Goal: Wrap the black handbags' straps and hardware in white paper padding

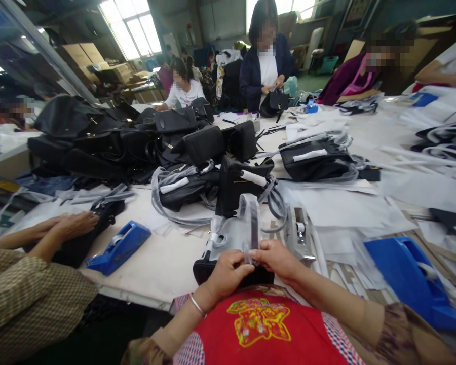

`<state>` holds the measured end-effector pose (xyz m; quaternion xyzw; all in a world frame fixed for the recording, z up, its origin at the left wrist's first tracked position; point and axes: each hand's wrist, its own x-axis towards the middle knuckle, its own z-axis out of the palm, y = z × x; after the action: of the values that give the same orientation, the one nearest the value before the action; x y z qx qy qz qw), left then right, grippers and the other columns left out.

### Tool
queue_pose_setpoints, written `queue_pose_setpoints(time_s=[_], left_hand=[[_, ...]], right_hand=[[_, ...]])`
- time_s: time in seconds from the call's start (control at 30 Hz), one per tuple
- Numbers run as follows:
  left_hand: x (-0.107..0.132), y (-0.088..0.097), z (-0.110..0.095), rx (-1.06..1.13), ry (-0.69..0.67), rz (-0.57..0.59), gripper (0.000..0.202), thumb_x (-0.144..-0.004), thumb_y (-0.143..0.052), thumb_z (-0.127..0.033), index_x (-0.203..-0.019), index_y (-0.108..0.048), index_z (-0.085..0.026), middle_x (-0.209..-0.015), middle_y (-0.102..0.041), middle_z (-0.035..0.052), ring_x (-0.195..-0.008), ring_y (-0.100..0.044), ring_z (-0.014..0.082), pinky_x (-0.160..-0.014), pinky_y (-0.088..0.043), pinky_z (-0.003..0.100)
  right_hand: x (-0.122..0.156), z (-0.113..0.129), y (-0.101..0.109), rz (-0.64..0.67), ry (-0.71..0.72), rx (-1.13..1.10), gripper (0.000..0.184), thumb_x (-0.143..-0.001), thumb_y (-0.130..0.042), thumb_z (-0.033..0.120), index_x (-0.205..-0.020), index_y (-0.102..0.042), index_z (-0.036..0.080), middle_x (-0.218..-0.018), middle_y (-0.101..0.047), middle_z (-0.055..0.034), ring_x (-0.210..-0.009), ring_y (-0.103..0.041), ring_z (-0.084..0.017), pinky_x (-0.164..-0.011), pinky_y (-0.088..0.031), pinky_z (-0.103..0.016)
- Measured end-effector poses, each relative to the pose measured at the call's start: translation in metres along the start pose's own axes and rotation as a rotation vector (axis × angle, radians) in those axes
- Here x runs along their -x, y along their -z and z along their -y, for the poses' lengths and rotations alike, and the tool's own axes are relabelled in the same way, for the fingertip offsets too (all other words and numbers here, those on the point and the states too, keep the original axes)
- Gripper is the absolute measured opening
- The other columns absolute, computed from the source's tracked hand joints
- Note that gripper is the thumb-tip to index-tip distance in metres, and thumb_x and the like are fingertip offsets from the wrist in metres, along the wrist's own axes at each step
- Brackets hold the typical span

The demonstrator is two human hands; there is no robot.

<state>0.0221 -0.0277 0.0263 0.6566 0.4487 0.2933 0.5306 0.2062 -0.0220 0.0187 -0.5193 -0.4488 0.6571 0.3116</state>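
A black handbag [203,271] lies at the table's front edge, close against my red apron. Clear plastic wrap covers its upper part, and a handle [254,228] in clear wrapping stands up from it. My left hand [230,274] is closed at the near end of that wrapped handle, thumb pressed to fingers. From the other side my right hand [275,258] pinches the same spot, its fingertips almost meeting the left ones. Just beyond my right hand stands a grey tape dispenser [300,233].
Black bags [79,132] are heaped at the back left. Several part-wrapped bags [315,157] lie ahead. Blue tape dispensers [119,246] stand to the left and right. White paper sheets [345,208] cover the right side. A co-worker's hands [74,225] work at the left; other people stand or sit beyond.
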Motion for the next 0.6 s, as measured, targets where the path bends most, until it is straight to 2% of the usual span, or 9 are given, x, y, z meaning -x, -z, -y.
queue_pose_setpoints(time_s=[0.1, 0.17, 0.23, 0.3, 0.33, 0.4, 0.5, 0.57, 0.6], left_hand=[[-0.005, 0.002, -0.001, 0.462, 0.287, 0.036, 0.042, -0.076, -0.071, -0.052, -0.064, -0.050, -0.017, -0.054, -0.036, -0.0063, -0.049, -0.030, 0.0064, -0.047, -0.023, 0.021], [-0.010, -0.002, -0.003, 0.720, 0.438, -0.004, 0.045, -0.070, -0.077, -0.051, -0.068, -0.047, -0.018, -0.052, -0.030, -0.0098, -0.045, -0.022, 0.0040, -0.044, -0.016, 0.018], [-0.013, -0.008, -0.005, 0.876, 0.504, -0.071, 0.046, -0.063, -0.085, -0.042, -0.071, -0.046, -0.018, -0.052, -0.028, -0.0116, -0.045, -0.020, 0.0029, -0.044, -0.014, 0.017], [-0.014, -0.013, -0.005, 0.936, 0.502, -0.127, 0.047, -0.060, -0.087, -0.037, -0.071, -0.045, -0.018, -0.051, -0.028, -0.0119, -0.044, -0.020, 0.0029, -0.044, -0.015, 0.017], [-0.014, -0.014, -0.005, 0.910, 0.484, -0.154, 0.046, -0.061, -0.086, -0.038, -0.069, -0.045, -0.018, -0.051, -0.028, -0.0116, -0.044, -0.021, 0.0033, -0.044, -0.016, 0.017], [-0.011, -0.014, -0.005, 0.737, 0.423, -0.207, 0.038, -0.066, -0.082, -0.041, -0.069, -0.052, -0.017, -0.051, -0.034, -0.0093, -0.046, -0.025, 0.0048, -0.045, -0.019, 0.019], [-0.005, -0.011, -0.009, 0.306, 0.232, -0.248, 0.023, -0.075, -0.073, -0.037, -0.070, -0.066, -0.015, -0.057, -0.048, -0.0032, -0.054, -0.038, 0.0092, -0.053, -0.029, 0.023], [-0.002, -0.009, -0.013, 0.060, 0.067, -0.243, 0.017, -0.078, -0.071, -0.032, -0.069, -0.071, -0.017, -0.062, -0.050, -0.0012, -0.061, -0.043, 0.0118, -0.060, -0.032, 0.025], [-0.001, -0.009, -0.015, -0.023, -0.003, -0.240, 0.016, -0.079, -0.070, -0.030, -0.069, -0.071, -0.018, -0.063, -0.050, -0.0008, -0.063, -0.044, 0.0126, -0.062, -0.032, 0.025]], right_hand=[[0.004, -0.004, -0.001, -0.103, 0.300, 0.544, 0.022, -0.080, -0.062, 0.031, -0.064, -0.061, 0.015, -0.061, -0.055, -0.0004, -0.061, -0.049, -0.013, -0.058, -0.034, -0.025], [0.007, -0.006, -0.003, -0.156, 0.500, 0.855, 0.018, -0.085, -0.055, 0.023, -0.071, -0.064, 0.015, -0.070, -0.060, -0.0041, -0.067, -0.052, -0.015, -0.062, -0.036, -0.026], [0.009, -0.008, -0.004, -0.155, 0.655, 1.048, 0.019, -0.089, -0.048, 0.017, -0.080, -0.066, 0.015, -0.076, -0.061, -0.0070, -0.068, -0.052, -0.015, -0.063, -0.036, -0.027], [0.010, -0.008, -0.003, -0.124, 0.705, 1.067, 0.020, -0.089, -0.046, 0.015, -0.082, -0.065, 0.014, -0.079, -0.060, -0.0075, -0.070, -0.052, -0.016, -0.063, -0.035, -0.027], [0.011, -0.007, -0.001, -0.095, 0.678, 0.999, 0.017, -0.088, -0.049, 0.016, -0.079, -0.063, 0.015, -0.077, -0.059, -0.0065, -0.070, -0.051, -0.015, -0.063, -0.035, -0.027], [0.010, -0.003, 0.003, 0.010, 0.518, 0.710, 0.017, -0.087, -0.056, 0.026, -0.074, -0.058, 0.016, -0.071, -0.055, -0.0023, -0.065, -0.047, -0.013, -0.058, -0.033, -0.025], [0.007, 0.003, 0.008, 0.177, 0.147, 0.039, 0.036, -0.081, -0.063, 0.052, -0.075, -0.051, 0.018, -0.065, -0.045, 0.0042, -0.050, -0.030, -0.006, -0.045, -0.021, -0.022], [0.004, 0.006, 0.008, 0.193, -0.028, -0.317, 0.046, -0.074, -0.068, 0.059, -0.075, -0.046, 0.019, -0.062, -0.040, 0.0072, -0.045, -0.019, -0.004, -0.042, -0.013, -0.021], [0.002, 0.007, 0.007, 0.176, -0.072, -0.420, 0.049, -0.069, -0.072, 0.059, -0.074, -0.043, 0.020, -0.060, -0.037, 0.0087, -0.045, -0.016, -0.004, -0.042, -0.010, -0.021]])
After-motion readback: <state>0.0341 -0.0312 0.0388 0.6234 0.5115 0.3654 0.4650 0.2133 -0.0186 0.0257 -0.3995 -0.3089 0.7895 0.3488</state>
